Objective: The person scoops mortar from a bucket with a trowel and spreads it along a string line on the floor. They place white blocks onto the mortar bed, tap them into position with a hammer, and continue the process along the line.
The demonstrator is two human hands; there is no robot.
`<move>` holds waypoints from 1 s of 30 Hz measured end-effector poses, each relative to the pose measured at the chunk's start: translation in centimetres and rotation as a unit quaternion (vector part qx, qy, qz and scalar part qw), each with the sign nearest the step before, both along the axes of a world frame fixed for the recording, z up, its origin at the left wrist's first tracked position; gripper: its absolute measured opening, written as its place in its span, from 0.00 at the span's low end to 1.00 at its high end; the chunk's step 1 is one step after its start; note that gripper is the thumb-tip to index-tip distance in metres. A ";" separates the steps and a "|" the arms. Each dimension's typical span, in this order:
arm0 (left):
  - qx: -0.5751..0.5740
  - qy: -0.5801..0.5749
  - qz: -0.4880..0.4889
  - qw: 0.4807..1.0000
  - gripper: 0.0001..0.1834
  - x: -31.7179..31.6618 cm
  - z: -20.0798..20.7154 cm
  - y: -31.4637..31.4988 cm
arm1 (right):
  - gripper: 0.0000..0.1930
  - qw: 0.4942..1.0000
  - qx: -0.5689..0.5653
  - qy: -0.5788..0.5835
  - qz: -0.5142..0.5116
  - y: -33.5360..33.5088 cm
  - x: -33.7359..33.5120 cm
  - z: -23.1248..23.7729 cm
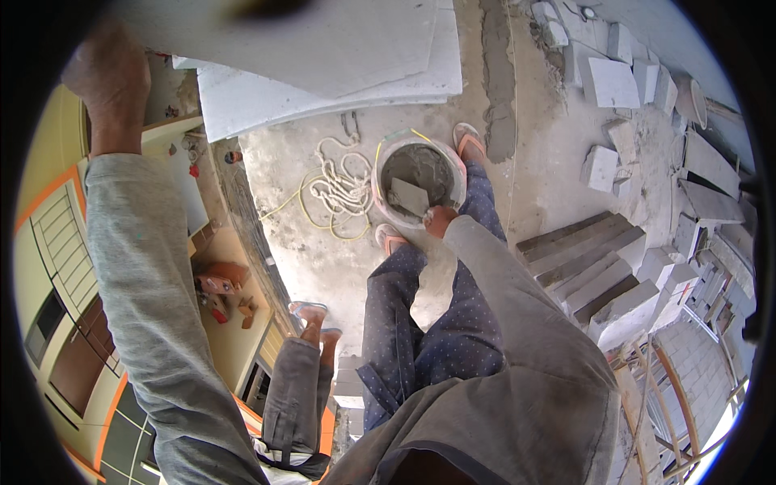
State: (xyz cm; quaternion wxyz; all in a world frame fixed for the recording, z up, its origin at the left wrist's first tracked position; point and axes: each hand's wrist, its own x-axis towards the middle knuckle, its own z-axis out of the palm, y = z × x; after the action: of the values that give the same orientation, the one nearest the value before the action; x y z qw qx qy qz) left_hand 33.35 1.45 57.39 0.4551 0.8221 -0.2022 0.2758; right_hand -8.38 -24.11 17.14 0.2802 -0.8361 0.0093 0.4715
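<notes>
Concrete floor (323,271); right hand (439,221) clamped on trowel (408,196): keep blade level over bucket (377,190). Left hand (107,69) raised, grip unclear.

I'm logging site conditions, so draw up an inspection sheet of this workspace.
Surface: pale, stained floor with a darker grey strip.
Job's things: bucket holding wet grey mortar and a trowel; white slabs ahead.
Clutter: loose blocks along the right.
Grippers: right hand closed on the trowel; left hand raised beside the slabs, grip unclear.
Cables: rope loosely looped left of the bucket.
Surroundings: another person at lower left, face out of view.
</notes>
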 end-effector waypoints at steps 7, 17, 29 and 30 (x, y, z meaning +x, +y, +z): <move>-0.088 0.036 0.019 0.995 0.49 -2.4 2.8 -1.2 | 0.16 0.910 0.262 0.074 -0.313 -7.3 0.9 22.8; -0.257 0.185 -0.015 0.948 0.45 -7.0 2.5 -2.0 | 0.24 0.752 0.077 -0.637 -0.148 -5.6 14.2 58.7; -0.167 0.180 0.012 0.969 0.56 -7.6 1.4 -1.7 | 0.20 0.780 0.034 -0.623 -0.056 -1.0 12.7 63.3; -0.162 0.168 -0.001 0.972 0.59 -7.5 1.2 -1.7 | 0.21 0.786 0.058 -0.613 -0.049 -1.6 12.8 64.5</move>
State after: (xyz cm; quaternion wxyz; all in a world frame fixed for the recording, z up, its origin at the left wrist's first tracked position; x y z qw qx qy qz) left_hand 25.85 -0.27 58.58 0.6101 0.7718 -0.0760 0.1624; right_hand 4.38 -25.73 81.67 0.2979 -0.9297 -0.1512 -0.1553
